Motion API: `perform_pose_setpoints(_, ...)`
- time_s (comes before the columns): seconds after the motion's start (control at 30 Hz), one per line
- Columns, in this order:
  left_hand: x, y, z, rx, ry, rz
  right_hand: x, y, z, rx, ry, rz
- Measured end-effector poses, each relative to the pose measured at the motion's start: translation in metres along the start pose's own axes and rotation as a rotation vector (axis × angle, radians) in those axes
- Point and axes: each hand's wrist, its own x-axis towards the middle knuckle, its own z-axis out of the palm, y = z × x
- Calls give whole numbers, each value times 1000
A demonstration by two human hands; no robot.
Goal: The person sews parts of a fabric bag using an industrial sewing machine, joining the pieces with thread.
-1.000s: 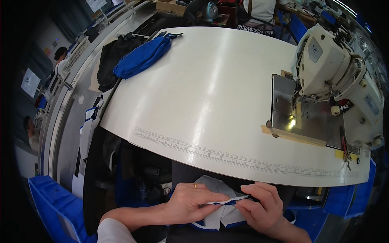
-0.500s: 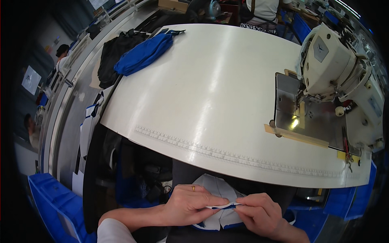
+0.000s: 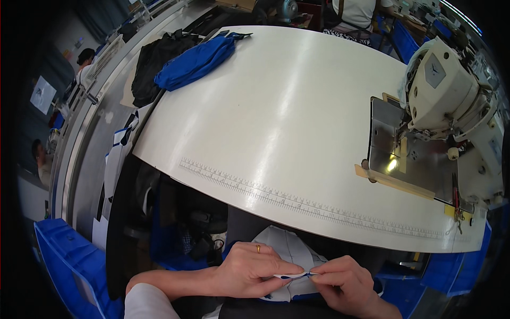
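Both left hand (image 3: 248, 270) and right hand (image 3: 349, 283) pinch pale, blue-edged cloth (image 3: 298, 288).

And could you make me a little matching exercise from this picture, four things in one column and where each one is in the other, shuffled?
Things:
1. light grey fabric piece
2. blue cloth bundle
3. sewing machine
4. ruler scale

Places:
A. at the right side of the white table
B. marked along the table's near edge
C. pinched at its edge by the left hand and the right hand
D. at the table's far left, beside black cloth

Right pairs: 1-C, 2-D, 3-A, 4-B
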Motion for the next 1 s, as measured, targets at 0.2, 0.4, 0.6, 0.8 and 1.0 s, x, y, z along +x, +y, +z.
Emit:
perform_pose_setpoints(0.2, -2, -1, 0, -10, 15, 15, 3, -5, -2, 35, -45, 80)
perform_pose_setpoints(0.4, -1, -2, 3, 19, 28, 24, 9, -8, -9, -99, -83, 95)
perform_pose_setpoints(0.6, 1, 0, -1, -6, -25, -38, 11, -6, -14, -136, -213, 72)
perform_pose_setpoints(0.8, 8, 7, -19, -148, -193, -310, 14, 3, -14, -144, -220, 91)
perform_pose_setpoints(1.0, -5, 13, -29, -248, -146, -459, 17, 0, -20, -148, -241, 103)
